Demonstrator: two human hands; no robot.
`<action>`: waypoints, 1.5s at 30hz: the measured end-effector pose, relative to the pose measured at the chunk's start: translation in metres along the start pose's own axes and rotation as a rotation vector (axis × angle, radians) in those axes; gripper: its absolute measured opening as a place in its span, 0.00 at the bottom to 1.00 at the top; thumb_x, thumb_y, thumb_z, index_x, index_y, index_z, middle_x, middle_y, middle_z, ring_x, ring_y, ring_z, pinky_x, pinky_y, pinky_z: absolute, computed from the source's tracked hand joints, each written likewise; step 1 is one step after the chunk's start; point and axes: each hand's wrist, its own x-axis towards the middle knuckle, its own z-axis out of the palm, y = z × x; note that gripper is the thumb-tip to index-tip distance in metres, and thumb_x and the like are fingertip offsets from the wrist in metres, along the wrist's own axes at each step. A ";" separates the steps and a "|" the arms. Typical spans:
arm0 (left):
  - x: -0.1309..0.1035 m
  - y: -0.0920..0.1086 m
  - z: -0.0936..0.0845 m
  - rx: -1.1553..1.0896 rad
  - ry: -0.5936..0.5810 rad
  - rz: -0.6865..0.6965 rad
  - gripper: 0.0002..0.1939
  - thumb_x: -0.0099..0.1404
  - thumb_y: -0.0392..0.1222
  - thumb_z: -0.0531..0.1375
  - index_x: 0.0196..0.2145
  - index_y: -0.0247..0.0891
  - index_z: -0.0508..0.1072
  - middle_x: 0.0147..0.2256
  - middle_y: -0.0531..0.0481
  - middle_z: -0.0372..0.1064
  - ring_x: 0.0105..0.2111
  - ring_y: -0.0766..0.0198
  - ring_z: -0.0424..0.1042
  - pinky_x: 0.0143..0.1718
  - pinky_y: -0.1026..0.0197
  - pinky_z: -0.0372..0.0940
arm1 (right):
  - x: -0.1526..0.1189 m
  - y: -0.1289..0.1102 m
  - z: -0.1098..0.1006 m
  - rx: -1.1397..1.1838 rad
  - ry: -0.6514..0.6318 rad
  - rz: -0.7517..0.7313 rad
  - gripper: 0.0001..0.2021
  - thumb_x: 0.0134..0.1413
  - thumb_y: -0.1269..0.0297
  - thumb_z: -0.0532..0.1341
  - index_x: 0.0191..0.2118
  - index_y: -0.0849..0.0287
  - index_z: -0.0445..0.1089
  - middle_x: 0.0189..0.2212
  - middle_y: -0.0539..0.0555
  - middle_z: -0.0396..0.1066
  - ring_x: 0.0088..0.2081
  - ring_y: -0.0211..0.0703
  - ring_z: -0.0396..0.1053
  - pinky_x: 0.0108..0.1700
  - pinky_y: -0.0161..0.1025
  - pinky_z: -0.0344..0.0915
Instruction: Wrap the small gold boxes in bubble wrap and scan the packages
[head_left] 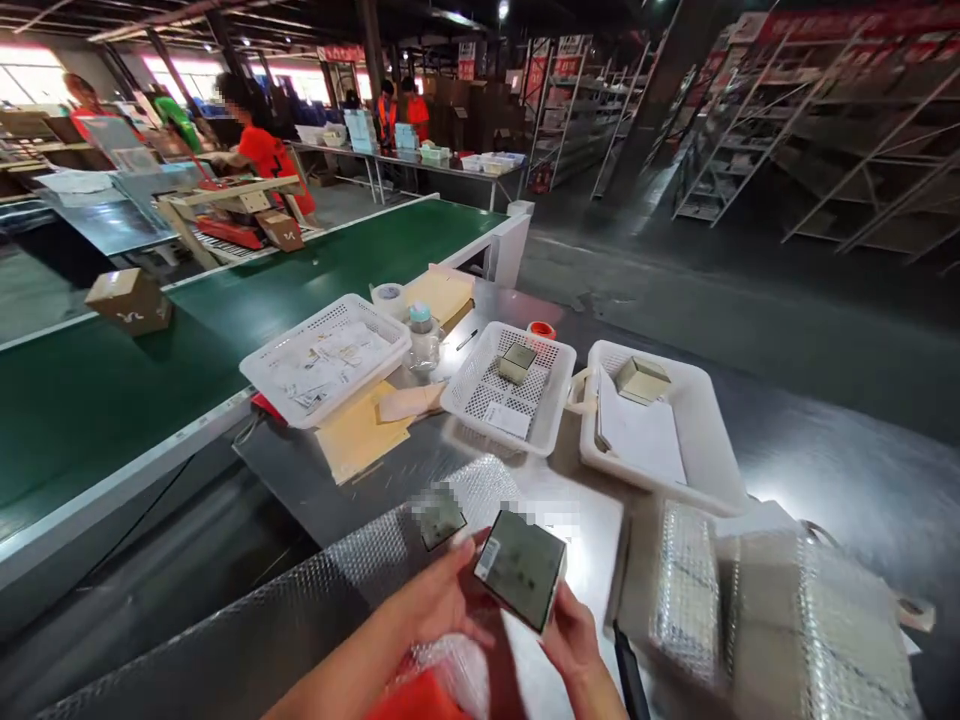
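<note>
Just above the metal table (300,480), a small dark green-topped box (521,568) with a white label is held between my two hands. My left hand (442,600) has its thumb at the box's left edge and its fingers beneath, partly hidden. On the opposite side, my right hand (574,640) grips the lower right edge. A second dark green box (441,517) lies beyond my left thumb, on a sheet of bubble wrap (352,555) that runs across the table's near side.
White baskets stand behind: one with papers (326,360), one with a small box (517,363), one with a box and sheets (660,420). Bubble-wrapped packs (750,600) and a black-handled tool (628,665) lie right. A green conveyor (300,270) carries cartons; people work beyond.
</note>
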 end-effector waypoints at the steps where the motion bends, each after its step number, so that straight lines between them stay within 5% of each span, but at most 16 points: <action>1: -0.001 -0.003 0.007 -0.082 0.015 -0.011 0.46 0.49 0.65 0.64 0.61 0.39 0.62 0.57 0.37 0.65 0.54 0.44 0.68 0.49 0.45 0.66 | 0.000 0.001 0.000 -0.056 -0.045 0.001 0.28 0.29 0.59 0.77 0.43 0.52 0.75 0.40 0.55 0.78 0.41 0.53 0.75 0.56 0.57 0.63; 4: -0.003 -0.014 0.008 -0.172 0.177 0.096 0.39 0.40 0.48 0.73 0.50 0.32 0.70 0.46 0.36 0.73 0.47 0.47 0.73 0.50 0.50 0.65 | -0.002 -0.006 -0.001 -0.444 -0.167 -0.019 0.35 0.38 0.57 0.74 0.55 0.51 0.67 0.58 0.60 0.66 0.56 0.57 0.67 0.59 0.55 0.59; 10: -0.002 -0.024 -0.019 0.053 0.307 0.200 0.46 0.38 0.40 0.74 0.57 0.36 0.69 0.59 0.40 0.64 0.60 0.45 0.61 0.61 0.48 0.55 | -0.017 -0.007 0.022 -1.524 -0.046 -0.329 0.43 0.41 0.52 0.68 0.64 0.56 0.56 0.69 0.63 0.43 0.69 0.59 0.41 0.66 0.60 0.44; 12: 0.003 -0.028 -0.018 0.159 0.341 0.189 0.45 0.37 0.38 0.73 0.56 0.35 0.70 0.59 0.41 0.64 0.61 0.44 0.59 0.64 0.47 0.51 | -0.021 0.009 0.042 -1.833 -0.082 -0.353 0.49 0.36 0.55 0.70 0.66 0.60 0.53 0.68 0.67 0.44 0.68 0.63 0.42 0.66 0.61 0.43; 15: 0.009 -0.036 -0.017 0.240 0.341 0.136 0.44 0.41 0.37 0.70 0.58 0.35 0.67 0.60 0.42 0.64 0.60 0.47 0.62 0.63 0.49 0.53 | -0.017 0.037 0.064 -2.099 0.008 -0.359 0.47 0.38 0.60 0.68 0.66 0.64 0.53 0.61 0.71 0.56 0.62 0.68 0.53 0.60 0.60 0.54; 19: 0.001 -0.040 -0.043 0.397 0.422 0.076 0.42 0.53 0.46 0.65 0.63 0.36 0.60 0.64 0.41 0.57 0.59 0.50 0.63 0.60 0.51 0.58 | 0.004 0.060 0.060 -2.113 0.197 -0.417 0.43 0.47 0.59 0.62 0.67 0.69 0.48 0.52 0.70 0.64 0.51 0.64 0.65 0.49 0.54 0.63; 22: -0.012 -0.044 -0.079 0.766 0.639 0.078 0.31 0.61 0.46 0.58 0.60 0.29 0.64 0.57 0.36 0.65 0.55 0.52 0.67 0.56 0.53 0.62 | 0.025 0.072 0.049 -2.116 0.309 -0.368 0.46 0.47 0.59 0.63 0.67 0.74 0.42 0.49 0.69 0.65 0.48 0.64 0.65 0.48 0.54 0.63; 25: -0.020 -0.060 -0.110 0.999 0.800 -0.013 0.30 0.59 0.37 0.58 0.59 0.23 0.64 0.56 0.30 0.64 0.56 0.49 0.66 0.58 0.51 0.60 | 0.044 0.087 0.048 -2.141 0.366 -0.326 0.49 0.46 0.59 0.63 0.68 0.73 0.38 0.50 0.68 0.65 0.49 0.63 0.65 0.48 0.53 0.62; 27: -0.020 -0.077 -0.121 1.214 0.802 -0.066 0.37 0.53 0.32 0.62 0.62 0.28 0.62 0.64 0.30 0.53 0.64 0.43 0.54 0.63 0.45 0.51 | 0.054 0.097 0.053 -2.153 0.375 -0.341 0.49 0.46 0.60 0.63 0.68 0.73 0.38 0.50 0.68 0.65 0.49 0.62 0.65 0.49 0.52 0.61; 29: -0.018 -0.093 -0.127 1.491 0.784 -0.127 0.44 0.50 0.31 0.66 0.64 0.38 0.60 0.68 0.36 0.43 0.68 0.39 0.41 0.65 0.36 0.43 | 0.062 0.104 0.056 -2.176 0.388 -0.378 0.49 0.45 0.61 0.64 0.68 0.74 0.39 0.51 0.68 0.65 0.49 0.62 0.65 0.49 0.52 0.60; 32: -0.016 -0.106 -0.130 1.692 0.762 -0.163 0.46 0.52 0.35 0.68 0.66 0.44 0.56 0.69 0.39 0.39 0.68 0.38 0.37 0.64 0.32 0.40 | 0.069 0.107 0.055 -2.189 0.424 -0.397 0.49 0.44 0.61 0.65 0.68 0.73 0.40 0.52 0.69 0.64 0.50 0.63 0.64 0.50 0.52 0.60; 38: -0.017 -0.104 -0.131 1.749 0.728 -0.161 0.46 0.55 0.41 0.68 0.67 0.42 0.53 0.69 0.37 0.38 0.68 0.36 0.39 0.63 0.31 0.43 | 0.070 0.106 0.042 -2.211 0.360 -0.451 0.51 0.45 0.53 0.65 0.67 0.72 0.38 0.61 0.72 0.57 0.59 0.64 0.58 0.57 0.55 0.54; 45: -0.014 -0.108 -0.130 1.781 0.744 -0.141 0.45 0.55 0.39 0.67 0.67 0.41 0.53 0.69 0.37 0.40 0.68 0.37 0.40 0.63 0.31 0.44 | 0.091 0.130 0.064 -2.253 0.572 -0.581 0.47 0.51 0.48 0.63 0.66 0.76 0.45 0.61 0.79 0.54 0.59 0.69 0.55 0.55 0.59 0.53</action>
